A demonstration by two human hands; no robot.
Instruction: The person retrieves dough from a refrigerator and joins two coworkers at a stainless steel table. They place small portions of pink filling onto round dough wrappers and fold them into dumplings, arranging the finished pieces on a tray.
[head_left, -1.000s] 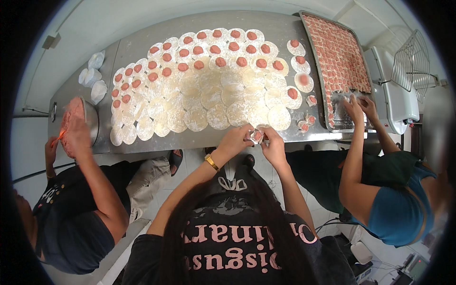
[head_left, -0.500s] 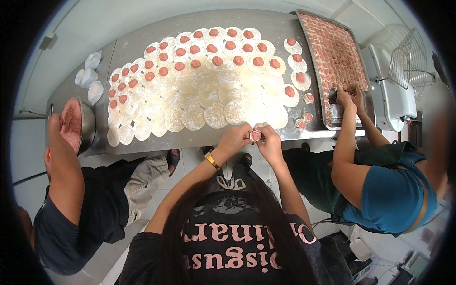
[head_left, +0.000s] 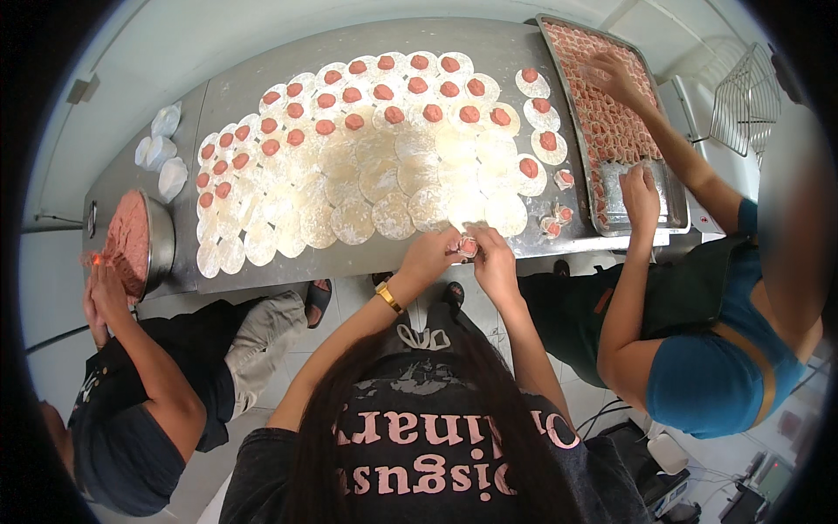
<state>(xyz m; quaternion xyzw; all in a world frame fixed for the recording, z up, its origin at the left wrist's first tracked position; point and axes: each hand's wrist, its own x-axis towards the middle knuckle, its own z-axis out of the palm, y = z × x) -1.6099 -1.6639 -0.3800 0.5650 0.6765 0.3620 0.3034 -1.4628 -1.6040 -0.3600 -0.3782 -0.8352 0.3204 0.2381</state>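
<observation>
Just off the table's front edge, my left hand (head_left: 433, 252) and my right hand (head_left: 495, 265) are closed around one small open-topped dumpling (head_left: 469, 248). Pink meat filling shows at its top, and the fingers of both hands press its sides. Beyond them overlapping round floury wrappers (head_left: 352, 217) cover much of the table. Lumps of meat filling (head_left: 394, 114) sit on the wrappers in the far rows and down the right side; the nearer rows are bare. Right of my hands, a few shaped dumplings (head_left: 552, 229) stand on the metal.
A large metal tray (head_left: 616, 199) densely packed with dumplings lies at the right, where a co-worker's hands (head_left: 642, 196) work. At left, another co-worker's hands (head_left: 106, 297) are beside a steel bowl (head_left: 162, 237) of meat. White crumpled pieces (head_left: 173, 178) lie behind it.
My hands stay around the dumpling, fingers slightly shifted. The right co-worker's hands have separated, one reaching over the tray's far part. The left co-worker's hands have come together at the bowl's near side.
</observation>
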